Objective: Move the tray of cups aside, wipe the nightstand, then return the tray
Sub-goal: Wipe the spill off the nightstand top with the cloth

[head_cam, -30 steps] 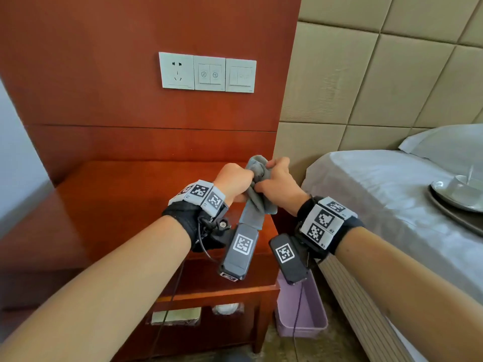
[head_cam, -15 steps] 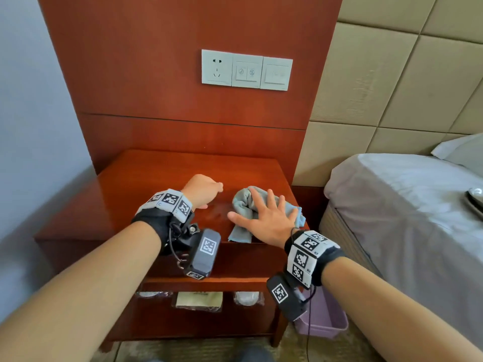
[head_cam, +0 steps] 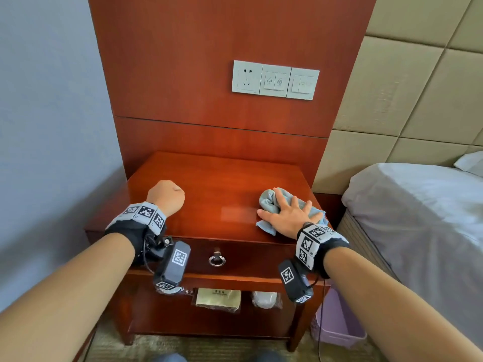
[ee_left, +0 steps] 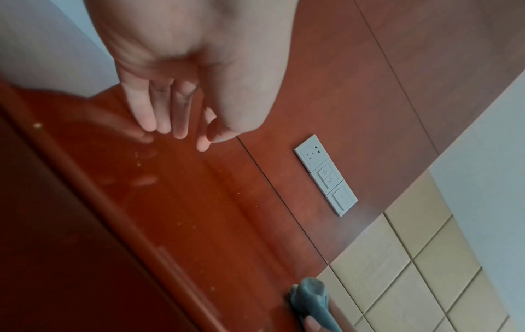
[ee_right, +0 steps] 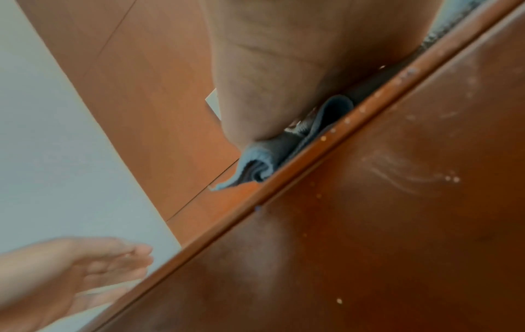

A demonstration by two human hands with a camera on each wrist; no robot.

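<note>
The red-brown nightstand [head_cam: 222, 184] has a bare glossy top. On its front right corner lies a crumpled grey-blue cloth [head_cam: 266, 202], and my right hand [head_cam: 286, 214] presses flat on it with fingers spread. In the right wrist view my palm covers the cloth [ee_right: 257, 160] at the top's front edge. My left hand [head_cam: 168, 195] hovers over the front left of the top. Its fingers [ee_left: 147, 112] hang loosely curled just above the wood and hold nothing. No tray or cups are in view.
A bed [head_cam: 418, 218] with grey sheets stands close on the right, with a lilac bin [head_cam: 339, 322] in the gap. The drawer has a ring pull [head_cam: 217, 260]. Wrapped items [head_cam: 218, 297] lie on the lower shelf. A socket panel [head_cam: 274, 79] is on the back board.
A second ago both hands held the cloth in the air. The left hand let go and moved left; the right hand laid the cloth down and slid it right.
</note>
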